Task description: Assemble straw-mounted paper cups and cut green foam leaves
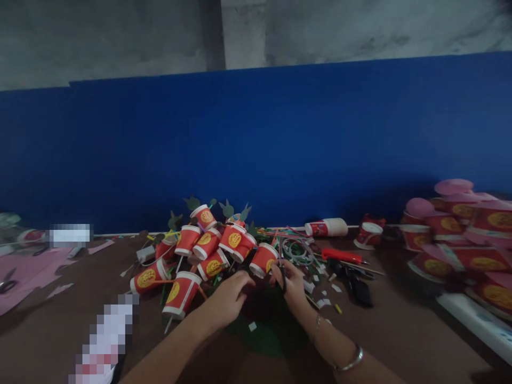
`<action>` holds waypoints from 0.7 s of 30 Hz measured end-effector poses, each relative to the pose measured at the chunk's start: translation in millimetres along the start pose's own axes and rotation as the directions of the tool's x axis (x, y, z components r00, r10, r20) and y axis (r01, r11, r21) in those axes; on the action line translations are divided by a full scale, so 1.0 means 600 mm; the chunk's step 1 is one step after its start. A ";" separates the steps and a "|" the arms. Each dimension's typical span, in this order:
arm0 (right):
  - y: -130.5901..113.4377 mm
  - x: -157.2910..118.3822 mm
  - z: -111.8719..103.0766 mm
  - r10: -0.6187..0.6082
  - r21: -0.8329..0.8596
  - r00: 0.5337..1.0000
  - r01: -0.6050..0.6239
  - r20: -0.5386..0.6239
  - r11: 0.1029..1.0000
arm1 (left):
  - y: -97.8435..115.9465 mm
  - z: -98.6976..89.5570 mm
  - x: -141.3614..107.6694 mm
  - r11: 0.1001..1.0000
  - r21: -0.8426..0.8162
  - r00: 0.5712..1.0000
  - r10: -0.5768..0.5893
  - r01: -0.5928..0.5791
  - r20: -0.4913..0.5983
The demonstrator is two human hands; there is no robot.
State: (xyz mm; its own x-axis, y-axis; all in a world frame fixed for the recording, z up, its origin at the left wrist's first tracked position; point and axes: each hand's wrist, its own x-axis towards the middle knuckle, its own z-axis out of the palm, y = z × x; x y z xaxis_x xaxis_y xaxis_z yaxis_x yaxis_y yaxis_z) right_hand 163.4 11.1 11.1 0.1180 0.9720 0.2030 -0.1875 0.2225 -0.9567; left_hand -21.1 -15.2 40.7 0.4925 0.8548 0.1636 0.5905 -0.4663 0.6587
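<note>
My left hand (229, 298) is at the centre with its fingers curled inward; whatever is between them, if anything, is too small to make out. Just right of it, my right hand (291, 281) grips small dark scissors (282, 269), their blades pointing up. A red and white paper cup (264, 260) with a yellow emblem lies tilted just behind the gap between my hands. Left of that cup, several similar cups (208, 244) are piled up with coloured sticks and dark green cut-out shapes. A small white paper piece (252, 326) lies in front of my hands.
A red glue gun (344, 256), a black tool (358, 288) and a stack of cups (327, 228) are to the right. Cups with pink pieces (448, 224) fill the far right. Pink paper (32, 274) and scissors (7, 282) lie left. A blue panel (256, 144) stands behind.
</note>
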 end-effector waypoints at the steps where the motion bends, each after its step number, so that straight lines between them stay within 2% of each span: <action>1: 0.001 0.000 0.000 -0.003 0.004 1.000 0.003 -0.001 1.000 | 0.001 -0.012 -0.011 0.997 0.058 0.997 -0.049 0.045 0.061; 3: 0.003 0.000 0.001 -0.008 0.015 1.000 0.008 -0.001 1.000 | 0.000 -0.031 -0.032 0.981 0.170 0.973 -0.126 0.094 0.192; 5: 0.003 0.000 0.002 -0.006 0.021 1.000 0.006 0.003 1.000 | -0.002 -0.043 -0.047 0.967 0.237 0.955 -0.154 0.093 0.255; 11: 0.002 0.000 0.001 -0.012 -0.001 1.000 0.012 0.001 1.000 | -0.008 -0.045 -0.051 0.945 0.310 0.933 -0.200 0.103 0.299; 14: 0.005 0.000 -0.001 -0.024 -0.008 1.000 0.024 0.020 1.000 | -0.011 -0.045 -0.047 0.953 0.288 0.946 -0.173 0.091 0.273; 17: 0.006 -0.004 -0.001 -0.020 -0.018 0.995 0.022 0.097 1.000 | -0.008 -0.046 -0.038 0.960 0.252 0.961 -0.179 0.123 0.211; 21: 0.005 -0.014 0.004 0.010 -0.046 0.965 0.002 0.262 0.999 | 0.006 -0.041 -0.007 0.955 0.252 0.985 -0.171 0.156 0.035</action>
State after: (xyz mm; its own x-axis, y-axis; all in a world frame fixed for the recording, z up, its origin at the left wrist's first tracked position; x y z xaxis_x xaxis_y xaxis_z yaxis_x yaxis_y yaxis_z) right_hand 159.4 3.8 7.0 -0.1433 0.9600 0.2406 -0.1426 0.2205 -0.9649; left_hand -36.7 -14.6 60.3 0.4067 0.9133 0.0231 0.8020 -0.3690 0.4698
